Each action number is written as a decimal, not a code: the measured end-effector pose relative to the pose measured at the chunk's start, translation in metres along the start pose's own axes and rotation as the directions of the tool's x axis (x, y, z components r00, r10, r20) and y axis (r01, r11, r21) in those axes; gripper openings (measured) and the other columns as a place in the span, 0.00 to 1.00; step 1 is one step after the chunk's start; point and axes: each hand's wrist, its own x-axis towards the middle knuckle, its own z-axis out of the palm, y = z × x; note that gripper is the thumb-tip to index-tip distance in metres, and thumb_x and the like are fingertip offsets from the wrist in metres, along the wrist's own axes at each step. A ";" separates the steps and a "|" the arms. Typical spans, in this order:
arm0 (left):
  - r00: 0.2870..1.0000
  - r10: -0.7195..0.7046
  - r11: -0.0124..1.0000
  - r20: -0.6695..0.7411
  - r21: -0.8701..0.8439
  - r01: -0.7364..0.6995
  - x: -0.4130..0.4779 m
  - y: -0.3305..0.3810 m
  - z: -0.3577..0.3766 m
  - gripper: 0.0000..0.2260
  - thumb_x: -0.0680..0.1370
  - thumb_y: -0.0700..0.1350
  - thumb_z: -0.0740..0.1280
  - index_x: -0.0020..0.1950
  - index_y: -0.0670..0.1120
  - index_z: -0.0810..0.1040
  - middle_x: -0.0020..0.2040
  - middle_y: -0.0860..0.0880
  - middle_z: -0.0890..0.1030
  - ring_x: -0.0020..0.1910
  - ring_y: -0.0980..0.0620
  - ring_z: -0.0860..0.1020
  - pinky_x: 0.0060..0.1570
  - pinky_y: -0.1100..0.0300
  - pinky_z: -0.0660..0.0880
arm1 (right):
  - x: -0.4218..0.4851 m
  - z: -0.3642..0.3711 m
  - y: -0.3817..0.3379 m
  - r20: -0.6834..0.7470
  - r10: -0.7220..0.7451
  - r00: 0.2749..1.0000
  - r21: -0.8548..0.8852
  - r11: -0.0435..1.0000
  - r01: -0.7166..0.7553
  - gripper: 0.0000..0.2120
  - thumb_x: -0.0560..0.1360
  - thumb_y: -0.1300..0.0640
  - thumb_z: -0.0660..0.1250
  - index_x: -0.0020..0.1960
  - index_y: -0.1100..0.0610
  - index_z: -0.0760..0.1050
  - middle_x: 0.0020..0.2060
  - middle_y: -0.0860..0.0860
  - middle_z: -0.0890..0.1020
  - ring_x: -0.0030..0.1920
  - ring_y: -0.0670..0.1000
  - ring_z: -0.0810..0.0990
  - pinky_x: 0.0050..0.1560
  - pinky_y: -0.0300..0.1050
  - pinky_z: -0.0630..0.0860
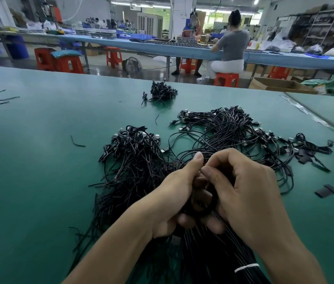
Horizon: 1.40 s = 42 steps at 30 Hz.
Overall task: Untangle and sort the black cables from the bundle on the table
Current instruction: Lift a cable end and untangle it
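Nearest: a white tie bands the cable bundle, which runs under both wrists towards the camera.
Left fingers: the left hand is clenched round the bundle's upper end, thumb on top and fingers curled beneath.
Right fingers: the right hand curls over from the right, its forefinger tip meeting the left thumb to pinch at strands. Which strand it pinches is hidden.
Where the bundle is: held between both hands, low over the near part of the green bench.
Look of the cables: thin, black and limp, with many cut ends fanning out to the left.
Left heap: kinked, looped cables just beyond the left hand, touching the bundle's spread.
Right heap: longer loops with USB plugs at their ends, reaching up to the right knuckles.
Far heap: a small, tight pile, well apart.
Risk: a pulled strand is likely to snag on neighbouring loops and drag part of a heap along, mixing the piles.
Risk: a hard tug against the tie could probably tighten the knot rather than free the strand.
Risk: plugs may catch in loops.
Strips: flat black pieces lie on the bench to the right.
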 end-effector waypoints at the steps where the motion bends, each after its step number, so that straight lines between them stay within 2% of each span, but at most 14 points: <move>1: 1.000 -0.001 1.000 -0.005 0.016 0.001 0.002 -0.001 0.000 0.31 0.78 0.70 0.54 0.49 0.42 0.78 0.32 0.43 0.79 0.20 0.50 0.72 0.17 0.72 0.59 | 0.000 0.000 0.000 -0.009 -0.003 1.000 0.000 1.000 0.003 0.08 0.74 0.59 0.73 0.39 0.49 0.77 0.28 0.41 0.79 0.34 0.42 0.79 0.34 0.28 0.69; 4: 1.000 0.000 0.999 0.015 0.050 -0.001 0.006 -0.003 -0.001 0.33 0.78 0.72 0.52 0.50 0.42 0.75 0.28 0.41 0.75 0.14 0.54 0.62 0.19 0.73 0.56 | 0.000 0.001 0.002 -0.035 -0.010 0.999 -0.013 1.000 0.010 0.09 0.73 0.59 0.73 0.39 0.49 0.77 0.29 0.41 0.79 0.35 0.40 0.80 0.36 0.26 0.69; 8: 0.999 0.051 0.988 0.008 0.149 -0.051 0.006 -0.003 -0.004 0.33 0.79 0.71 0.52 0.29 0.47 0.76 0.22 0.50 0.69 0.15 0.56 0.60 0.20 0.72 0.55 | 0.000 0.004 0.003 -0.027 -0.012 1.000 0.008 1.000 0.012 0.09 0.74 0.60 0.74 0.39 0.49 0.77 0.28 0.41 0.79 0.33 0.40 0.79 0.35 0.26 0.69; 12: 0.958 0.252 0.947 -0.137 0.240 -0.215 0.008 0.000 -0.014 0.27 0.81 0.63 0.56 0.28 0.50 0.70 0.21 0.56 0.66 0.18 0.58 0.60 0.19 0.69 0.56 | 0.002 0.002 0.005 -0.008 0.081 0.997 0.080 0.994 -0.080 0.04 0.75 0.48 0.70 0.42 0.46 0.77 0.34 0.39 0.83 0.35 0.42 0.82 0.37 0.33 0.75; 14: 0.907 0.357 0.920 -0.223 0.253 -0.299 0.008 0.004 -0.022 0.24 0.82 0.60 0.58 0.28 0.51 0.66 0.21 0.57 0.65 0.18 0.59 0.60 0.18 0.69 0.58 | 0.002 -0.001 0.006 0.032 0.195 0.980 0.163 0.967 -0.197 0.15 0.72 0.34 0.65 0.48 0.43 0.76 0.36 0.42 0.84 0.34 0.45 0.83 0.38 0.46 0.80; 17: 0.770 0.492 0.868 -0.406 0.293 -0.400 0.010 0.008 -0.037 0.26 0.82 0.60 0.59 0.25 0.52 0.66 0.22 0.57 0.65 0.20 0.58 0.59 0.21 0.70 0.58 | -0.002 0.001 0.009 0.153 0.247 0.957 -0.040 0.969 -0.244 0.30 0.63 0.21 0.62 0.57 0.38 0.71 0.40 0.40 0.83 0.38 0.40 0.82 0.41 0.44 0.80; 20: 0.576 0.618 0.785 -0.535 0.463 -0.411 0.011 0.009 -0.047 0.28 0.78 0.67 0.55 0.22 0.54 0.61 0.22 0.57 0.60 0.26 0.55 0.59 0.27 0.62 0.61 | -0.011 0.021 0.009 0.396 0.234 0.888 -0.299 0.947 -0.116 0.26 0.71 0.30 0.65 0.64 0.41 0.73 0.44 0.40 0.80 0.44 0.39 0.79 0.50 0.45 0.80; 22: 0.535 0.652 0.756 -0.537 0.515 -0.405 0.012 0.009 -0.047 0.27 0.75 0.70 0.52 0.23 0.53 0.60 0.21 0.57 0.59 0.26 0.57 0.59 0.31 0.56 0.63 | -0.018 0.037 0.009 0.463 0.193 0.865 -0.318 0.947 -0.041 0.21 0.76 0.38 0.66 0.67 0.42 0.72 0.48 0.38 0.75 0.50 0.41 0.76 0.51 0.40 0.76; 25: 0.542 0.658 0.750 -0.524 0.527 -0.400 0.014 0.008 -0.046 0.27 0.75 0.70 0.51 0.23 0.54 0.61 0.21 0.57 0.60 0.26 0.58 0.60 0.37 0.51 0.68 | -0.026 0.052 0.010 0.529 0.154 0.834 -0.318 0.948 0.027 0.20 0.79 0.41 0.63 0.70 0.41 0.69 0.49 0.38 0.68 0.57 0.43 0.71 0.47 0.38 0.66; 27: 0.542 0.652 0.756 -0.531 0.513 -0.407 0.015 0.008 -0.045 0.27 0.74 0.70 0.52 0.23 0.53 0.61 0.21 0.57 0.59 0.27 0.57 0.61 0.40 0.50 0.69 | -0.028 0.057 0.011 0.544 0.161 0.824 -0.319 0.947 0.026 0.20 0.79 0.40 0.62 0.69 0.41 0.69 0.50 0.39 0.69 0.58 0.44 0.70 0.47 0.37 0.66; 31: 0.540 0.641 0.767 -0.545 0.471 -0.436 0.015 0.009 -0.045 0.28 0.74 0.69 0.53 0.23 0.51 0.59 0.20 0.56 0.58 0.25 0.55 0.58 0.42 0.51 0.69 | -0.028 0.060 0.014 0.511 0.159 0.845 -0.287 0.958 -0.007 0.12 0.79 0.42 0.62 0.61 0.42 0.74 0.48 0.40 0.70 0.50 0.42 0.70 0.45 0.36 0.67; 38: 0.553 0.617 0.787 -0.560 0.460 -0.411 0.017 0.008 -0.046 0.30 0.80 0.66 0.54 0.22 0.52 0.60 0.22 0.55 0.60 0.39 0.54 0.71 0.37 0.55 0.67 | -0.027 0.063 0.010 0.463 0.091 0.882 -0.252 0.967 0.032 0.07 0.81 0.46 0.61 0.53 0.46 0.77 0.46 0.43 0.70 0.44 0.44 0.74 0.40 0.37 0.71; 40: 0.568 0.597 0.802 -0.567 0.425 -0.420 0.017 0.008 -0.045 0.28 0.76 0.69 0.52 0.23 0.53 0.62 0.23 0.56 0.62 0.36 0.58 0.66 0.35 0.58 0.68 | -0.026 0.062 0.009 0.419 0.064 0.906 -0.231 0.972 0.039 0.06 0.81 0.46 0.61 0.52 0.46 0.76 0.45 0.43 0.73 0.44 0.45 0.76 0.43 0.42 0.75; 42: 0.614 0.556 0.830 -0.560 0.331 -0.450 0.014 0.010 -0.039 0.27 0.74 0.68 0.51 0.30 0.48 0.74 0.21 0.54 0.70 0.45 0.59 0.59 0.37 0.49 0.69 | -0.023 0.059 0.009 0.334 0.048 0.941 -0.175 0.985 0.012 0.04 0.80 0.49 0.64 0.50 0.47 0.77 0.43 0.42 0.76 0.42 0.44 0.77 0.43 0.44 0.77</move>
